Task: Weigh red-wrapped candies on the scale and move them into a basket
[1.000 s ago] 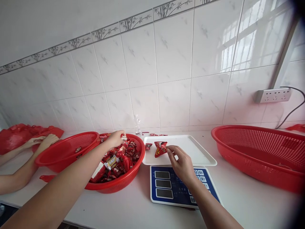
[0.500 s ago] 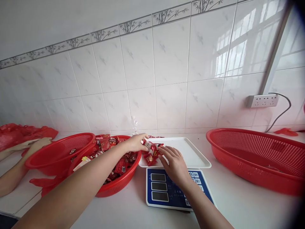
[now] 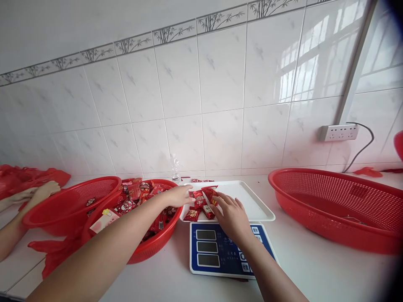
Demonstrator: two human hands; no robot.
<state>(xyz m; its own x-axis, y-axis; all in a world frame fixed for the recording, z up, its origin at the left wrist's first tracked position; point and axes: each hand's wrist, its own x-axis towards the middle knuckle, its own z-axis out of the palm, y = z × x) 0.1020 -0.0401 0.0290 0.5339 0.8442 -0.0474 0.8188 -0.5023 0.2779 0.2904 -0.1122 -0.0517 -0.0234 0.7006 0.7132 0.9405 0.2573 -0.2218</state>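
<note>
Several red packets [image 3: 199, 200] lie on the left part of the scale's white tray [image 3: 248, 201]. My left hand [image 3: 180, 196] is over the tray's left edge, fingers apart, at the left side of the packets, holding nothing. My right hand [image 3: 231, 216] rests at the packets' right side with its fingers spread, its fingertips by a tilted red packet [image 3: 209, 193]. Below the tray is the blue scale panel [image 3: 223, 251] with three dark displays. A red basket [image 3: 154, 247] full of red packets stands left of the scale, partly behind my left forearm.
Another red basket [image 3: 47, 218] with a small packet inside stands further left, beside another person's hands [image 3: 44, 193] and red plastic bags [image 3: 19, 180]. At the right is a large red basket [image 3: 317, 218]. A clear bottle [image 3: 175, 167] and a power strip [image 3: 340, 133] are near the wall.
The packets that my left hand held are now down on the tray, and its fingers have opened. My right hand stays beside them. The view has shifted slightly.
</note>
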